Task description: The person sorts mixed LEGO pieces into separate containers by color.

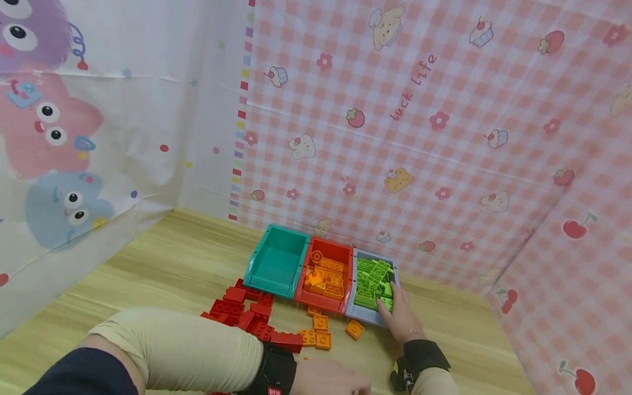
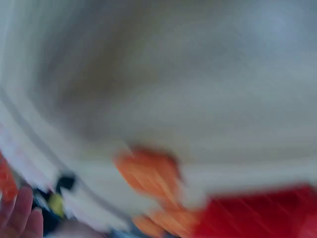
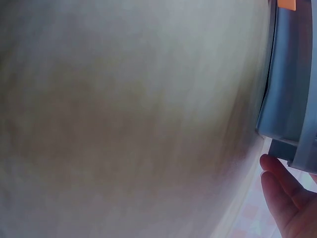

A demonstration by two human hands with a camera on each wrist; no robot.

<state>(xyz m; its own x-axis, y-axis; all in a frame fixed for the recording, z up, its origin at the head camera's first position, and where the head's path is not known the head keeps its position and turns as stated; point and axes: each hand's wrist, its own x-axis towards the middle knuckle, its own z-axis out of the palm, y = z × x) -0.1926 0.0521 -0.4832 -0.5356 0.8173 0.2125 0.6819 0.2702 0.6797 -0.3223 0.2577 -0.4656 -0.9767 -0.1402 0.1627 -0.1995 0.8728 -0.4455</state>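
Observation:
My left hand (image 1: 328,378) is at the bottom edge of the head view, partly cut off. In the left wrist view, an orange toy brick (image 2: 6,182) shows at the fingertips, sharp while the table bricks blur, and it appears held. My right hand (image 1: 402,318) lies over the right side of the grey bin (image 1: 367,314), which holds green bricks (image 1: 370,280). Its thumb reaches over the bricks. Straight fingers (image 3: 280,181) touch the bin's outer corner in the right wrist view.
Left of the grey bin stand a red bin (image 1: 300,285) with orange bricks and a teal bin (image 1: 276,266). Red bricks (image 1: 228,308) lie heaped in front. Loose orange bricks (image 1: 323,340) lie beside them. A checked cloth wall (image 1: 316,109) closes off the back.

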